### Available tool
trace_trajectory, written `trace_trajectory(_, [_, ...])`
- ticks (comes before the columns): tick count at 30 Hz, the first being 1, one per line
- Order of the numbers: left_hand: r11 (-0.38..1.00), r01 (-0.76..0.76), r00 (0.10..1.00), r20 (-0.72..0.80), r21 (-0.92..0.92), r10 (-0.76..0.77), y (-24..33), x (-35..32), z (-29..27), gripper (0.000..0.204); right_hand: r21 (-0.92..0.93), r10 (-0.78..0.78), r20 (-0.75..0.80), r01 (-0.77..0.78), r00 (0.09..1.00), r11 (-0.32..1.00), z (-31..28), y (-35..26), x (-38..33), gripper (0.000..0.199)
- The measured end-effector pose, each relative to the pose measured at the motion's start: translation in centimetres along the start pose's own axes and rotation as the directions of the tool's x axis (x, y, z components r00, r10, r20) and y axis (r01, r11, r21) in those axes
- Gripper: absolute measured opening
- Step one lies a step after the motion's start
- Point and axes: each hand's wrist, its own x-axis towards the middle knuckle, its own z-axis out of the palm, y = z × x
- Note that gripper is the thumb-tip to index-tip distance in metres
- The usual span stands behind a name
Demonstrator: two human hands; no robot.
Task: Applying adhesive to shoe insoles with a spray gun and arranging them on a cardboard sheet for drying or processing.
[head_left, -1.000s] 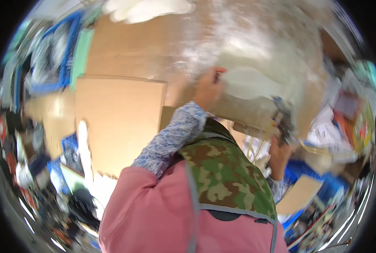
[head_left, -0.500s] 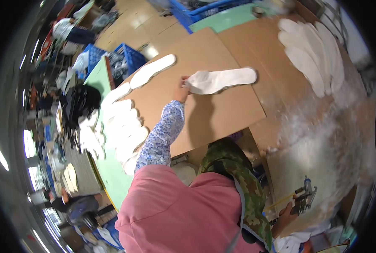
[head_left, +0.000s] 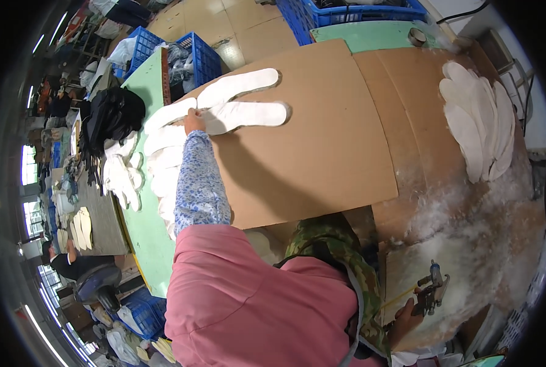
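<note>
My left hand (head_left: 194, 121) pinches the near end of a white shoe insole (head_left: 248, 115), which lies on the brown cardboard (head_left: 310, 153). Just beyond it rests another white insole (head_left: 239, 84), roughly alongside. More white insoles (head_left: 166, 162) sit in an overlapping row at the left, partly hidden behind my sleeved forearm. At the lower right, my right hand (head_left: 407, 313) is wrapped round a metal spray gun (head_left: 433, 290) with a yellow hose, held low over a surface covered in white residue.
A fanned stack of white insoles (head_left: 478, 122) lies on cardboard at the far right. Green tabletop (head_left: 157, 269) shows at the left, with a black bag (head_left: 114, 119) on it. Blue crates (head_left: 205, 58) stand beyond the table, and a tape roll (head_left: 417, 37) sits at the back. Another person (head_left: 71, 260) works at lower left.
My left hand has moved left with the insole, from mid-cardboard to beside the other insole. My right hand keeps hold of the spray gun at lower right. The whole view has shifted somewhat.
</note>
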Motion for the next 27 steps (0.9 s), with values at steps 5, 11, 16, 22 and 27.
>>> trace_trajectory(5, [0.923,0.243,0.965,0.023,0.297,-0.262,3.7,-1.2,-0.2,0.039,0.017,0.056,-0.024,-0.056,0.998,0.998,0.2,-0.1,-0.3,0.029])
trace_trajectory(11, [0.855,-0.515,0.829,-0.22,0.059,0.515,10.7,-7.3,0.9,0.02,-0.015,0.103,-0.054,-0.104,0.993,0.994,0.2,0.1,-0.8,0.028])
trace_trajectory(16, [0.56,-0.781,0.565,0.066,-0.277,0.822,15.3,-20.0,5.3,0.01,-0.064,0.104,-0.104,-0.112,0.989,0.992,0.0,0.9,-0.5,0.029])
trace_trajectory(22, [0.854,-0.489,0.855,0.096,-0.177,0.51,16.5,-12.6,7.9,0.015,0.1,0.181,-0.166,-0.166,0.969,0.981,-1.5,4.0,-0.5,0.029])
trace_trajectory(27, [0.746,-0.467,0.611,0.437,-0.475,0.66,28.7,-16.1,7.0,0.019,-0.235,0.301,-0.254,-0.36,0.919,0.903,-1.0,5.7,-0.8,0.029])
